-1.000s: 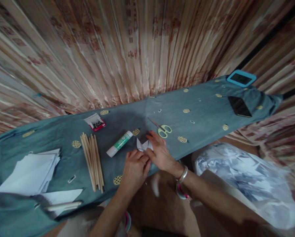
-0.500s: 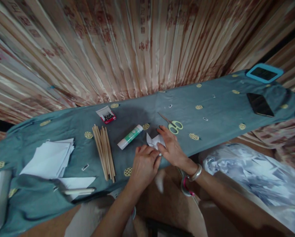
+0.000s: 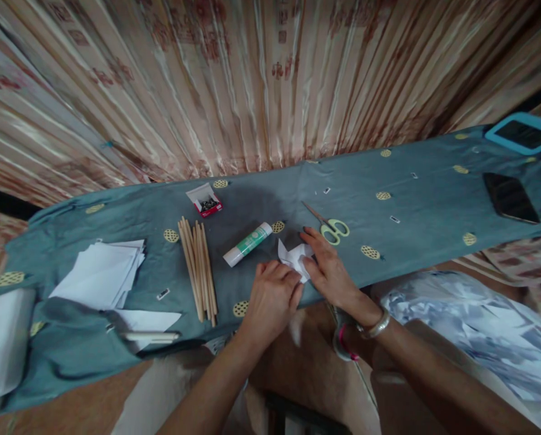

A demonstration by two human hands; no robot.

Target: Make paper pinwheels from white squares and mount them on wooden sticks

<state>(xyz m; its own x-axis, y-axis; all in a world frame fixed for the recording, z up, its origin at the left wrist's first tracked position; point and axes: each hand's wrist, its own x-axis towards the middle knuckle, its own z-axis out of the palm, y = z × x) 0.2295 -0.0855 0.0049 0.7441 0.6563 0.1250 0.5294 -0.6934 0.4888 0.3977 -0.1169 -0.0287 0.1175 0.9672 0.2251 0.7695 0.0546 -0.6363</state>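
A small piece of folded white paper (image 3: 292, 257), with pointed flaps standing up, lies at the front edge of the cloth between my hands. My left hand (image 3: 272, 297) is closed with its fingertips on the paper's near left side. From the right, my right hand (image 3: 331, 269) holds the paper, thumb on top and fingers curved round its far side. Just beyond that hand lies a pair of scissors (image 3: 331, 229) with pale green handles. A glue stick (image 3: 247, 244) with a green label rests to the left of the paper. My fingers hide part of the folds.
Wooden sticks (image 3: 198, 272) lie in a bundle left of the glue stick. Behind them is an opened red box (image 3: 209, 204) of small dark pieces. White sheets (image 3: 100, 275) are stacked at left. A phone (image 3: 510, 196) and blue-framed tablet (image 3: 524, 133) lie right; a bag (image 3: 474, 326) holds paper pieces.
The view has shifted, so the table things appear slightly moved. Both hands stay at the folded paper, and more of it shows between them now.
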